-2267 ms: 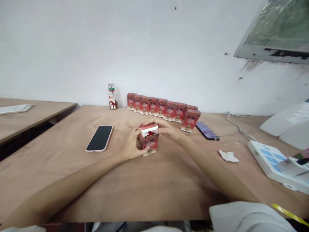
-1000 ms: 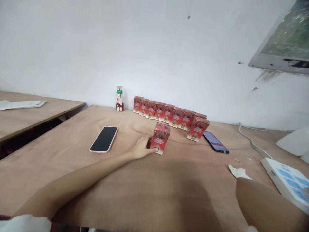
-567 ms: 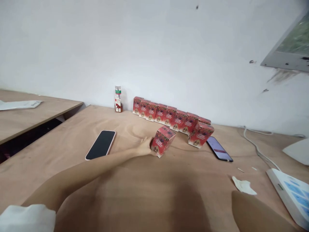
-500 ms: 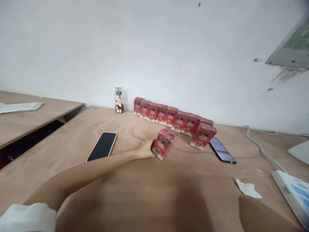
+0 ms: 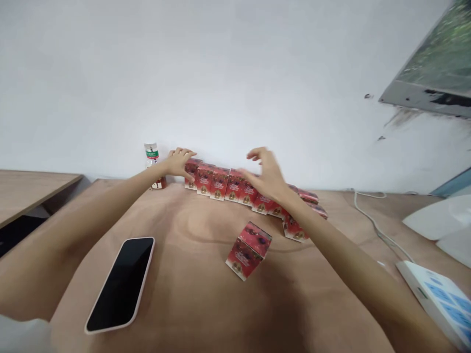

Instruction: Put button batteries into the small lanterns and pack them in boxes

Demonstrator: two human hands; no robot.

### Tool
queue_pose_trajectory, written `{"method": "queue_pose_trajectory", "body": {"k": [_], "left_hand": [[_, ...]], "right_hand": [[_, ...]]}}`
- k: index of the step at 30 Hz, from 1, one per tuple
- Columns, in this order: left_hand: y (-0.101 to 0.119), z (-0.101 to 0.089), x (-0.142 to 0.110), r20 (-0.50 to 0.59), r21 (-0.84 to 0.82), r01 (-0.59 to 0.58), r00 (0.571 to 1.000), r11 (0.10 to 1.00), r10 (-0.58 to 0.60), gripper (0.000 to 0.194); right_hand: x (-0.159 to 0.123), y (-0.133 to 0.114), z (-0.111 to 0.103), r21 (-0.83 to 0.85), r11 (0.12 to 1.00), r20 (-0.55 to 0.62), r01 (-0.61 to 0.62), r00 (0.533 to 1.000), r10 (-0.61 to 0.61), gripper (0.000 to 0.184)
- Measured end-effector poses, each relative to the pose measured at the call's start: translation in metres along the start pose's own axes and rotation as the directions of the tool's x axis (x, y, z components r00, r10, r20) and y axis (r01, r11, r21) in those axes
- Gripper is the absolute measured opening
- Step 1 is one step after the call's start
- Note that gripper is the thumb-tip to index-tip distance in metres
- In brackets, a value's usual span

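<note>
A row of several small red boxes [image 5: 221, 180] stands along the wall at the back of the wooden table [image 5: 198, 304]. My left hand [image 5: 178, 161] rests with spread fingers on the leftmost box of the row. Over the middle of the row hovers my right hand [image 5: 265, 172], fingers apart and holding nothing. A single red box [image 5: 248, 250] stands alone, nearer to me, apart from both hands. Another red box [image 5: 294, 228] at the row's right end is partly hidden by my right forearm.
A black phone in a pink case [image 5: 122, 282] lies at the near left. A small bottle [image 5: 153, 162] stands left of the row. A white cable [image 5: 371, 220] and a white flat device [image 5: 437, 299] are on the right. A second table [image 5: 29, 189] is at far left.
My left hand let go of the single red box and reached back to the row's left end. My right hand came up over the row. The camera moved closer to the table.
</note>
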State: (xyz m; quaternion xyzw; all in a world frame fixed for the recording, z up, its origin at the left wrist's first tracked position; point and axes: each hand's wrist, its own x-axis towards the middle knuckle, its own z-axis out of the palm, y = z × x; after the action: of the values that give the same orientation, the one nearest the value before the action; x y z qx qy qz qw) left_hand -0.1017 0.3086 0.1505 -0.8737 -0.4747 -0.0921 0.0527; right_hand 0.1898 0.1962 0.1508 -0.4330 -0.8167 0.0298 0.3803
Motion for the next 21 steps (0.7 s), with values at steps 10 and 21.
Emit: {"method": "queue_pose_trajectory", "body": {"k": [10, 21], "left_hand": [[0.003, 0.023, 0.038, 0.113, 0.014, -0.032, 0.993, 0.999, 0.03, 0.094], [0.033, 0.001, -0.062, 0.125, 0.201, 0.089, 0.985, 0.975, -0.116, 0.092]], "right_hand": [[0.066, 0.051, 0.074, -0.429, 0.903, 0.506, 0.014, 0.832, 0.227, 0.086], [0.026, -0.006, 0.077, -0.291, 0.936, 0.548, 0.198, 0.837, -0.007, 0.075]]}}
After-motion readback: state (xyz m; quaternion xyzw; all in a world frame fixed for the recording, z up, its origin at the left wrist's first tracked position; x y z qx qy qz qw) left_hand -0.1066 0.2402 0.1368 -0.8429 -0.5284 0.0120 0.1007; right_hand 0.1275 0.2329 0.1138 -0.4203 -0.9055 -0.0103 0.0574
